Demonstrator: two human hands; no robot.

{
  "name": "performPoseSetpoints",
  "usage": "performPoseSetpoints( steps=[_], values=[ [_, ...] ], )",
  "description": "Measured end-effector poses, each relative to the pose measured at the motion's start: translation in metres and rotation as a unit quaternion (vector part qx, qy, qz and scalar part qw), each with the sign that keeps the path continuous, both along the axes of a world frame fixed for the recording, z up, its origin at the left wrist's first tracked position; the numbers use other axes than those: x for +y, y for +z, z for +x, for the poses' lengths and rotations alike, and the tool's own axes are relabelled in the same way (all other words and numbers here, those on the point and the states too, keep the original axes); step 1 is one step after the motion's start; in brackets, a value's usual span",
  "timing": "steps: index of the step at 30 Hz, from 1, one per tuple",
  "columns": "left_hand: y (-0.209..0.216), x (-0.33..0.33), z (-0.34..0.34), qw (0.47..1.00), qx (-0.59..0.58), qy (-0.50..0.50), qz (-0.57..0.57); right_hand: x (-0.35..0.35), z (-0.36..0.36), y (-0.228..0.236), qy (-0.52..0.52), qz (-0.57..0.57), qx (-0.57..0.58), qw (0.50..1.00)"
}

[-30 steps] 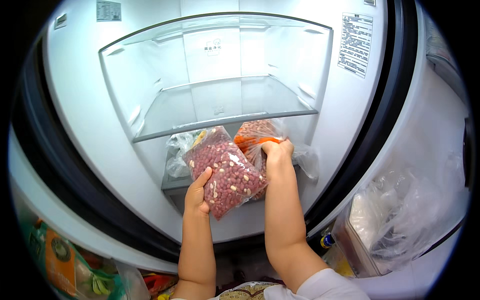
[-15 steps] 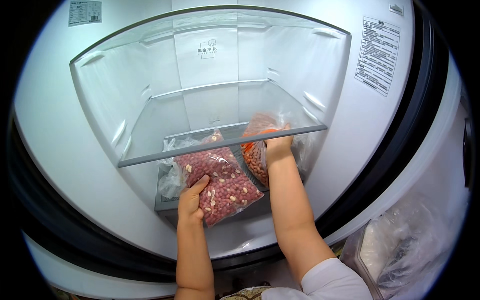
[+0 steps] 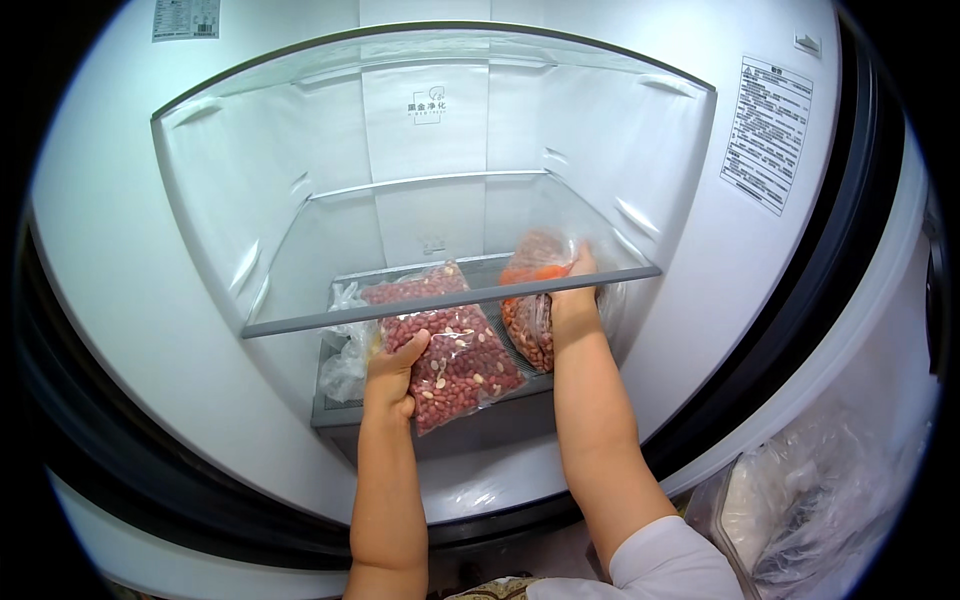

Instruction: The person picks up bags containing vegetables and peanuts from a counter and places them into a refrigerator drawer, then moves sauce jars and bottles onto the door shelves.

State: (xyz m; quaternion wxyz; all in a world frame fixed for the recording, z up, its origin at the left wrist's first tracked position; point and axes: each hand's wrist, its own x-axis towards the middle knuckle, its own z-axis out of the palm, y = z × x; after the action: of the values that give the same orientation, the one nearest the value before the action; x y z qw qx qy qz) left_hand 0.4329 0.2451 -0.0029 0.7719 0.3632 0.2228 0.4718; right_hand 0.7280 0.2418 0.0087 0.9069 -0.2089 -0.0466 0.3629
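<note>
My left hand (image 3: 393, 375) grips the left side of a clear bag of red-skinned peanuts (image 3: 462, 365), thumb on top. The bag tilts up into the lower space of a fridge, its far end under the glass shelf (image 3: 440, 306). Under the same shelf, at the right, my right hand (image 3: 580, 278) is closed on the upper right of a second clear bag (image 3: 525, 325). That bag has brown bean- or nut-like pieces and an orange patch; some fingers are hidden behind it. A crumpled clear plastic bag (image 3: 345, 368) lies left of the peanuts.
The shelf's grey front edge crosses above both forearms. Beneath the bags lies a grey, mesh-patterned base (image 3: 340, 412). White fridge walls (image 3: 240, 190) close in on both sides. At lower right, a bin (image 3: 735, 535) holds plastic-wrapped things.
The peanut bag has moved a little deeper under the shelf with my left hand. My right hand and its bag have shifted slightly right. The whole view has moved a little too.
</note>
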Motion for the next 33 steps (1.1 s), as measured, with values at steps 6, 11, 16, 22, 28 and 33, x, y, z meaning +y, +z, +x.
performPoseSetpoints(
  steps=[6, 11, 16, 22, 28, 33],
  values=[
    [0.001, -0.006, 0.011, 0.999, 0.019, 0.002, 0.028, 0.032, 0.049, -0.082, -0.176, -0.413, -0.556, 0.699],
    [-0.002, -0.004, 0.004, 0.998, 0.056, -0.015, -0.012, 0.012, 0.004, -0.062, -0.261, -0.484, -0.571, 0.61],
    [-0.009, -0.001, 0.007, 0.999, 0.041, -0.017, -0.019, -0.007, -0.019, -0.033, -0.204, -0.523, -0.641, 0.524],
    [-0.015, 0.002, 0.006, 0.998, 0.055, -0.006, -0.021, -0.077, -0.098, -0.024, -0.118, -0.585, -0.729, 0.334],
    [-0.012, -0.002, 0.002, 0.998, 0.044, 0.001, -0.033, -0.067, -0.095, -0.068, -0.131, -0.563, -0.722, 0.38],
    [0.001, -0.01, 0.001, 0.999, 0.045, -0.004, -0.019, -0.055, -0.044, -0.091, -0.194, -0.378, -0.721, 0.548]
  ],
)
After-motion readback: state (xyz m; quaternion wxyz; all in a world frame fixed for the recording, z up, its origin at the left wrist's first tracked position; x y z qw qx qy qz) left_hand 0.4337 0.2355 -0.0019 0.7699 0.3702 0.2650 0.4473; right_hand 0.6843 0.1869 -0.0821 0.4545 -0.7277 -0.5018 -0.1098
